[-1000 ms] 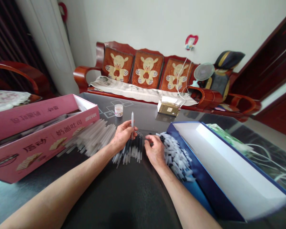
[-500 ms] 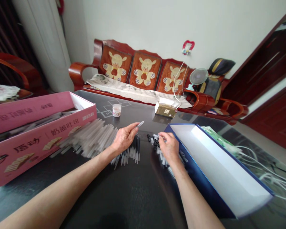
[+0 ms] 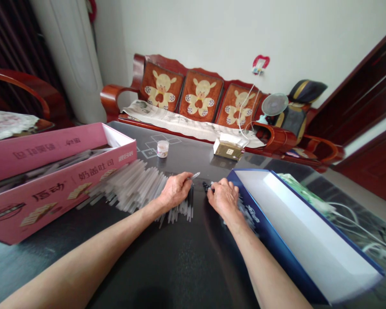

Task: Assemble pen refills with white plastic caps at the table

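Observation:
My left hand (image 3: 176, 189) is closed around a slim clear-tipped pen (image 3: 195, 175), which points up and to the right. Beneath and beside that hand lies a wide heap of translucent pen barrels (image 3: 141, 186), with darker tips at its right end. My right hand (image 3: 224, 196) is bent over a pile of small black and clear pen caps (image 3: 206, 186), its fingers drawn together at the pile's edge. What those fingers pinch is hidden, apart from a small pale bit at the fingertips. More clear caps lie under the right wrist, against the blue box.
A pink carton (image 3: 67, 182) with long thin pieces inside stands left. A blue box (image 3: 276, 240) with a white interior stands right. Farther back on the dark table (image 3: 183, 266) are a small cup (image 3: 162, 149) and a tissue box (image 3: 227, 149). White cables (image 3: 347, 214) lie far right.
My right hand has turned palm-down and lowered onto the cap pile. The left hand still holds the pen, now slightly lower. The whole view has shifted a little.

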Demonstrator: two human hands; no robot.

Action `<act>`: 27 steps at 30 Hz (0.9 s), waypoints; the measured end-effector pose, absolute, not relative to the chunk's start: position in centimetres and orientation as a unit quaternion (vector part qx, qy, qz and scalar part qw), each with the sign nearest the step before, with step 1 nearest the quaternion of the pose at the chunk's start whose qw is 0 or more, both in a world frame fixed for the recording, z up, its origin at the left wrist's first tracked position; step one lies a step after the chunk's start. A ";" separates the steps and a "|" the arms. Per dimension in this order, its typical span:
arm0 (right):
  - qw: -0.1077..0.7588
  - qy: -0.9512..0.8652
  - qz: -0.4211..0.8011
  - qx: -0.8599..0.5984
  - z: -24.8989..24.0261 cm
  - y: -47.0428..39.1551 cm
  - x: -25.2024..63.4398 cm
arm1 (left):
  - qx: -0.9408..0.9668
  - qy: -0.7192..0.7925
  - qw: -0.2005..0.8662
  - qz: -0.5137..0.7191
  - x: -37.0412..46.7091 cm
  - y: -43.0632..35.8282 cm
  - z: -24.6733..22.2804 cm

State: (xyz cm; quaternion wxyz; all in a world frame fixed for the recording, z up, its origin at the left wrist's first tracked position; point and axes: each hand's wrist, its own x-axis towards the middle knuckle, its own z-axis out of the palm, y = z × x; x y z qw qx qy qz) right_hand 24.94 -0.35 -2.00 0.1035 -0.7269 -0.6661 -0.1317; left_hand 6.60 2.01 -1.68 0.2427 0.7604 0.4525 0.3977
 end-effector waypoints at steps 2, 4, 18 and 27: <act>0.091 -0.664 -0.126 -0.731 -1.6 -0.2 24.8 | 0.764 0.457 0.236 0.390 6.6 1.9 -1.6; 0.080 -0.661 -0.117 -0.737 -1.2 0.1 24.5 | 0.765 0.457 0.236 0.387 6.6 1.9 -1.6; 0.541 -0.530 0.083 -0.647 0.2 1.1 26.9 | 0.763 0.463 0.240 0.381 6.6 1.9 -1.6; 0.713 -0.272 0.483 -0.430 -2.9 0.3 22.2 | 0.815 0.387 0.231 0.364 6.8 1.4 -2.1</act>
